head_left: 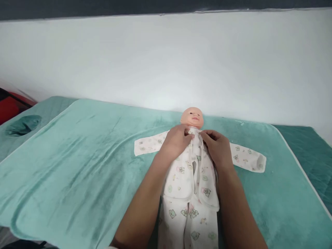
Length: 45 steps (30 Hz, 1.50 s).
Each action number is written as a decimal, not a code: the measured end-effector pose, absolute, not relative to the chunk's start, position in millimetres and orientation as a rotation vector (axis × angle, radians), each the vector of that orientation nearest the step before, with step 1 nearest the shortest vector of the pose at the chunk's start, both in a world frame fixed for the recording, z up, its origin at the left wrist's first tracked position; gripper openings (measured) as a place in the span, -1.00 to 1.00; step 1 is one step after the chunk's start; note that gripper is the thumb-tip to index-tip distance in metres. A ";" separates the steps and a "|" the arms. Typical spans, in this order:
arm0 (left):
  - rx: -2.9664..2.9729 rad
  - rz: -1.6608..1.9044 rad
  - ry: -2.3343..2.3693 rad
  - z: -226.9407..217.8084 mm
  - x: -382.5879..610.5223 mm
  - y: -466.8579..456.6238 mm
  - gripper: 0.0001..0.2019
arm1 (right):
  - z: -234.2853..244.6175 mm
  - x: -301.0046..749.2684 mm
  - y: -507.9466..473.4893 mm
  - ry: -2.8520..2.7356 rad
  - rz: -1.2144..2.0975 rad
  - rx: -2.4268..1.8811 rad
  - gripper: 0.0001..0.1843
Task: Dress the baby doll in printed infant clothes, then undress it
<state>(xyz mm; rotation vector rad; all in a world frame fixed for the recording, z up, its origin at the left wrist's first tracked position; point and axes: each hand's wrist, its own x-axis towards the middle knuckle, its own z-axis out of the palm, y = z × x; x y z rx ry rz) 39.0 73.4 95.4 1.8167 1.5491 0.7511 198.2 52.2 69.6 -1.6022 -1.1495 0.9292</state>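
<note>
A baby doll (192,117) lies on its back, its head toward the wall. It wears a white printed jacket (178,176), open down the front, and matching trousers (201,228). The sleeves stretch out to both sides. Just below the doll's neck, my left hand (178,140) pinches one front edge of the jacket near the collar. Opposite it, my right hand (216,145) has its fingers closed on the other front edge. A small gap shows between the two edges, and the fingertips partly cover the collar.
A green plush blanket (77,155) with some wrinkles lies under the doll. A hollow (24,125) shows in the bed surface at the left. The white wall (145,62) rises behind, and a red and black item (10,105) sits at the left edge.
</note>
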 end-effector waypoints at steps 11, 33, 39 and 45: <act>1.414 1.072 1.282 84.4 54.2 82.6 -0.91 | 72.9 203.8 47.6 -1.217 1.051 -1.532 -0.72; 1.459 1.112 1.151 63.2 45.8 76.7 -0.87 | 60.5 192.3 50.8 -1.162 1.008 -1.401 -0.70; 1.435 1.108 1.125 64.0 46.1 77.1 -0.92 | 64.0 190.8 49.6 -1.203 0.971 -1.447 -0.71; 1.493 1.100 1.142 68.6 46.1 74.3 -0.93 | 65.8 191.1 48.1 -1.272 0.999 -1.445 -0.71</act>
